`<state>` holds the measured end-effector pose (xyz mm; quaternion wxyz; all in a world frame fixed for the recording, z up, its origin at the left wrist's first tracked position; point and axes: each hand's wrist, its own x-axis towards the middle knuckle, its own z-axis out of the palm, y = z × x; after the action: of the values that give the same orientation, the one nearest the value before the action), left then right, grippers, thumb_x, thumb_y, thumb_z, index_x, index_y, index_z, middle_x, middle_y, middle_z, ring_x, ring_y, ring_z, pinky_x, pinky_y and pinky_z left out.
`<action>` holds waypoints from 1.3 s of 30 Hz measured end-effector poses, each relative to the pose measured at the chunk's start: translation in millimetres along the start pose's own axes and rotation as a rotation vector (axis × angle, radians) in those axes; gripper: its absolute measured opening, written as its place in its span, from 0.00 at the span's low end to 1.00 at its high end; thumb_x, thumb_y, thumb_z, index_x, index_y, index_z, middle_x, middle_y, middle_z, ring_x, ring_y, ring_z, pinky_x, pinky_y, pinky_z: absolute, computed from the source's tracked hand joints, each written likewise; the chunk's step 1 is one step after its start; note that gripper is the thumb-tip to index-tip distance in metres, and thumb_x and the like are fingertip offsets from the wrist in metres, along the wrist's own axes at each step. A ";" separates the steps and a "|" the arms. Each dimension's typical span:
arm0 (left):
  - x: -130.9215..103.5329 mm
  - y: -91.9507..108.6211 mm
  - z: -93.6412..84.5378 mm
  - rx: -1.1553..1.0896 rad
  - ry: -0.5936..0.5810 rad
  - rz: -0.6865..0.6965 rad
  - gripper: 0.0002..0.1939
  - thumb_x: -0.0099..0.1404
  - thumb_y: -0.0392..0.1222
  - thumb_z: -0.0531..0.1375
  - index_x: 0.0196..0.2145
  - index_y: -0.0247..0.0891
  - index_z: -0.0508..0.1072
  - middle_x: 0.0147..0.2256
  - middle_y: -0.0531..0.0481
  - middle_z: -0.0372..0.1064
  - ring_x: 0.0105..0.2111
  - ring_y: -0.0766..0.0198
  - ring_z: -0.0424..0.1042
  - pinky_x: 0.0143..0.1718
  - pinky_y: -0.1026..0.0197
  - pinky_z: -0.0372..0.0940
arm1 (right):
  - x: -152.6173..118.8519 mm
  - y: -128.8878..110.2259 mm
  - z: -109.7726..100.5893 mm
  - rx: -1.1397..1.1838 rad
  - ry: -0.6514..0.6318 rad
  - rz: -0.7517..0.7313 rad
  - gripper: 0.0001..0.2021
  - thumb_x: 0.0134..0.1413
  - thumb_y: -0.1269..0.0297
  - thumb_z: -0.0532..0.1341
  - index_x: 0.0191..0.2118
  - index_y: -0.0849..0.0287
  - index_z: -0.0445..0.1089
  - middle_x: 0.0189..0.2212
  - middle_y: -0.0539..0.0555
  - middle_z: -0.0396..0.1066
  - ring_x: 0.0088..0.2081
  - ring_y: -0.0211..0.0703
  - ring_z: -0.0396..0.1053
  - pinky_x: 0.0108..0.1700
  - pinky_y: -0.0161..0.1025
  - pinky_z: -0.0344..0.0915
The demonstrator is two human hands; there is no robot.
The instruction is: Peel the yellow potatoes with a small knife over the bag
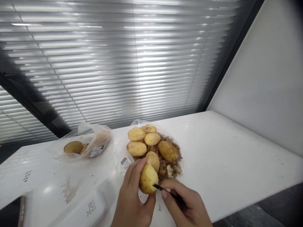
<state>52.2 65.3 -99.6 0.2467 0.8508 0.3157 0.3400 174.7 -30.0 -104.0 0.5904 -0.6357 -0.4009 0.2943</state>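
My left hand [136, 192] is closed around a potato [147, 181], its fingers and thumb on either side. The potato's upper part is bare and pale yellow, while brown-yellow skin covers the lower part. In my right hand [183, 201] is a thin black knife-like tool [158, 187], its tip touching the potato's right side; the fist hides most of the handle. Beyond my hands, several potatoes [136, 148] lie on a clear plastic bag [126, 162] covered in brown peelings [178, 154]. A darker potato [168, 151] rests on the peelings at the right.
To the left, another plastic bag [104, 137] with a label holds potatoes [74, 147]. A white power bank [88, 206] and a phone [11, 211] lie on the white table [224, 157] at the front left. Window blinds [118, 63] and a wall [267, 78] stand behind.
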 end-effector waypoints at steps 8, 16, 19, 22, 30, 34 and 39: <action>-0.4 -4.0 1.8 -0.007 0.059 -0.061 0.35 0.60 0.29 0.59 0.62 0.50 0.55 0.58 0.43 0.63 0.57 0.49 0.66 0.57 0.42 0.66 | 9.1 -7.5 -22.0 -0.087 0.096 -0.161 0.10 0.61 0.57 0.62 0.38 0.55 0.79 0.33 0.54 0.78 0.36 0.44 0.75 0.35 0.32 0.71; 3.5 17.8 -7.5 -0.888 -0.009 -0.508 0.27 0.57 0.42 0.67 0.53 0.45 0.64 0.49 0.47 0.70 0.46 0.57 0.71 0.45 0.56 0.66 | 14.2 -1.3 -26.6 -0.098 0.221 -0.325 0.10 0.62 0.62 0.62 0.45 0.51 0.79 0.33 0.54 0.77 0.34 0.41 0.75 0.33 0.31 0.71; 6.9 20.9 -13.5 -1.213 -0.080 -0.691 0.22 0.59 0.47 0.66 0.49 0.40 0.68 0.40 0.49 0.70 0.33 0.64 0.67 0.33 0.61 0.62 | 19.1 4.5 -32.5 -0.111 0.248 -0.330 0.11 0.64 0.59 0.60 0.43 0.53 0.80 0.33 0.55 0.76 0.37 0.42 0.75 0.36 0.32 0.72; 6.7 19.9 -17.3 -1.285 -0.103 -0.764 0.20 0.58 0.47 0.66 0.46 0.37 0.70 0.36 0.50 0.68 0.30 0.66 0.64 0.30 0.62 0.60 | 16.9 11.2 -36.6 -0.176 0.159 -0.302 0.12 0.62 0.56 0.62 0.41 0.55 0.80 0.27 0.53 0.72 0.31 0.42 0.73 0.30 0.32 0.70; -2.4 18.6 -12.4 -1.025 -0.116 -0.685 0.31 0.52 0.45 0.70 0.52 0.46 0.65 0.40 0.52 0.69 0.31 0.67 0.65 0.27 0.66 0.58 | 9.8 13.3 -47.8 -0.249 0.112 -0.234 0.16 0.67 0.54 0.55 0.42 0.57 0.78 0.27 0.52 0.67 0.30 0.41 0.68 0.32 0.33 0.67; -4.1 20.9 -9.7 -1.067 -0.193 -0.715 0.25 0.55 0.48 0.68 0.47 0.42 0.64 0.33 0.52 0.68 0.27 0.66 0.64 0.25 0.65 0.57 | 9.5 23.4 -51.9 -0.181 0.181 -0.167 0.15 0.65 0.51 0.58 0.40 0.57 0.74 0.30 0.52 0.70 0.33 0.41 0.69 0.33 0.32 0.67; 2.7 28.7 -13.4 -1.272 -0.192 -0.802 0.20 0.58 0.53 0.66 0.41 0.37 0.69 0.32 0.51 0.67 0.27 0.67 0.62 0.24 0.66 0.58 | 13.7 34.7 -48.4 -0.094 0.290 -0.111 0.17 0.64 0.47 0.57 0.41 0.58 0.70 0.24 0.47 0.65 0.21 0.34 0.59 0.22 0.32 0.57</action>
<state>54.4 50.5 -71.6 0.8211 0.3902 0.3212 0.2653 228.3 -42.5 -130.6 0.6271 -0.6753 -0.3594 0.1470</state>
